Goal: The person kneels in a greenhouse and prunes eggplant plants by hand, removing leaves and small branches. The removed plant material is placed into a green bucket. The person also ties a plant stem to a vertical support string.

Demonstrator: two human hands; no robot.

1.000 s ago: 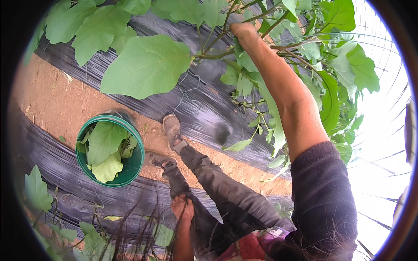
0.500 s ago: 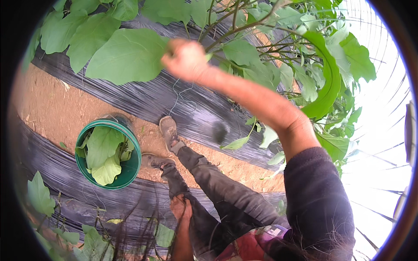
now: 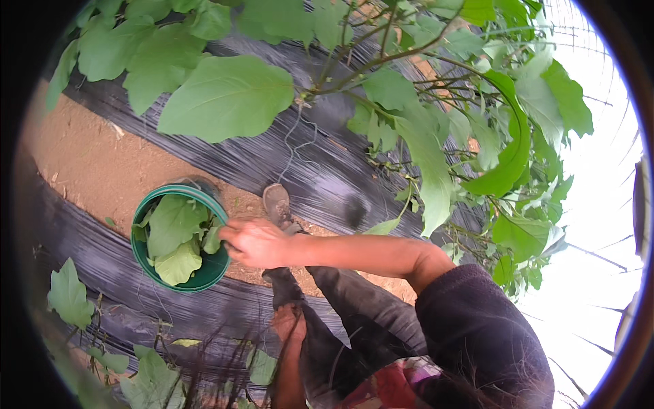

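At the right rim of a green bucket (image 3: 139, 253), my right hand (image 3: 255, 242) has its fingers bent and drawn together. Whatever they hold, if anything, is hidden. Large green leaves (image 3: 176, 228), one of them paler, lie piled in the bucket. The edge of a smaller leaf shows beside my right fingertips, and I cannot tell if they touch it. My left hand (image 3: 289, 323) rests flat on my left trouser leg near the knee.
Tall leafy plants (image 3: 436, 163) with thick stems fill the upper and right side. A string (image 3: 291, 146) runs down from one stem. Black plastic sheeting (image 3: 204, 146) covers the beds, with a bare soil path (image 3: 88, 153) between them. Smaller plants (image 3: 70, 300) grow at lower left.
My right hand has come down from the plant's stem to the bucket's rim. My left hand stays on the leg. The view has shifted slightly.
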